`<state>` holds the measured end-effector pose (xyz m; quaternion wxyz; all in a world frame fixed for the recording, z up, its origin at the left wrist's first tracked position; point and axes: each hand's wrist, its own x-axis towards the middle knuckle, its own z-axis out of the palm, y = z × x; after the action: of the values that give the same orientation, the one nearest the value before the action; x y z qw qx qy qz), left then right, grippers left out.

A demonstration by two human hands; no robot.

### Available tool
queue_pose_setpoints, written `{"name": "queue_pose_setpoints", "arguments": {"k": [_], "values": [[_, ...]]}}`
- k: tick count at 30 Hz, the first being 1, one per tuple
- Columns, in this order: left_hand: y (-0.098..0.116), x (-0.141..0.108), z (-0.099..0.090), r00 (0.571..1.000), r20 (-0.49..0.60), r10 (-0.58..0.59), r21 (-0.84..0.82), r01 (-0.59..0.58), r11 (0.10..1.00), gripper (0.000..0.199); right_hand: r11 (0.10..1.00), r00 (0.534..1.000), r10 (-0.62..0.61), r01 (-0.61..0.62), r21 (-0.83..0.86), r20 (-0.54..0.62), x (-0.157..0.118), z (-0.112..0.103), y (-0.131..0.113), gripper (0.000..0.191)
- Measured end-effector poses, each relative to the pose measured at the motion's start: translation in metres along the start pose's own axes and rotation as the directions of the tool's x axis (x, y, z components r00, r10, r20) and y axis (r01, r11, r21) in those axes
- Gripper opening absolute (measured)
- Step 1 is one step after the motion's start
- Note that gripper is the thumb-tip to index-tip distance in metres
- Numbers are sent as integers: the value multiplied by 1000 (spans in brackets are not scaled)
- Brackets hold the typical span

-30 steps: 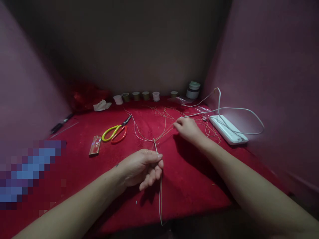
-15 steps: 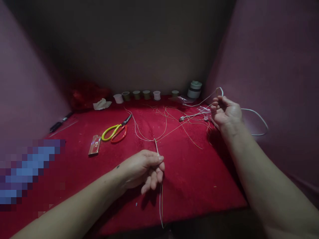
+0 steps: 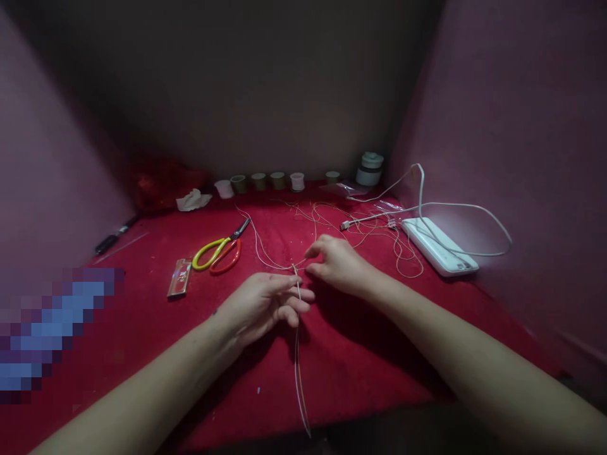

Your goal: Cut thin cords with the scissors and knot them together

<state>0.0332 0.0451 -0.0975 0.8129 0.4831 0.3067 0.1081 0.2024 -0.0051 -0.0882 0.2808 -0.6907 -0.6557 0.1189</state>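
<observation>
My left hand [image 3: 272, 300] pinches a thin pale braided cord [image 3: 298, 291] between thumb and fingertips, its other fingers loosely spread. Below the hand, white and tan cord ends [image 3: 300, 385] hang toward the table's front edge. Just above the pinch is a small knot [image 3: 294, 268], from which pale strands [image 3: 260, 243] curve away to the upper left. My right hand [image 3: 339, 262] is close to the right of the knot, thumb and index finger apart, with a strand running toward the gap between them. Whether its fingertips touch that strand is hard to see.
Yellow-and-red-handled scissors [image 3: 220, 251] and a lighter [image 3: 179, 278] lie left on the red cloth [image 3: 360, 366]. Loose tan cords [image 3: 410, 259] tangle at right beside a white power bank [image 3: 441, 246] and white cable [image 3: 488, 212]. Several spools [image 3: 258, 181] and a jar [image 3: 370, 169] stand behind.
My right hand has come down and left from the upper right to the knot, uncovering the power bank. My left hand has shifted slightly up, still pinching the cord.
</observation>
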Motion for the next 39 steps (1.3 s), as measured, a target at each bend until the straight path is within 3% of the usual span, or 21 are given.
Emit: {"name": "queue_pose_setpoints", "arguments": {"k": [4, 9, 20, 39], "values": [[-8, 4, 3, 999, 6, -50, -70, 50, 996, 11, 999, 996, -4, 0, 41, 93, 2, 21, -3, 9], [-6, 2, 4, 995, -41, -89, -38, 87, 995, 6, 985, 988, 65, -86, 150, 139, 4, 19, -2, 12], [-8, 2, 5, 996, -33, -77, -21, 77, 997, 6, 984, 983, 157, -149, -92, 89, 13, 22, 0, 15], [-12, 1, 7, 998, 34, -44, 48, 42, 998, 4, 992, 992, 112, -108, -66, 50, 7, 24, 5, 15]]}}
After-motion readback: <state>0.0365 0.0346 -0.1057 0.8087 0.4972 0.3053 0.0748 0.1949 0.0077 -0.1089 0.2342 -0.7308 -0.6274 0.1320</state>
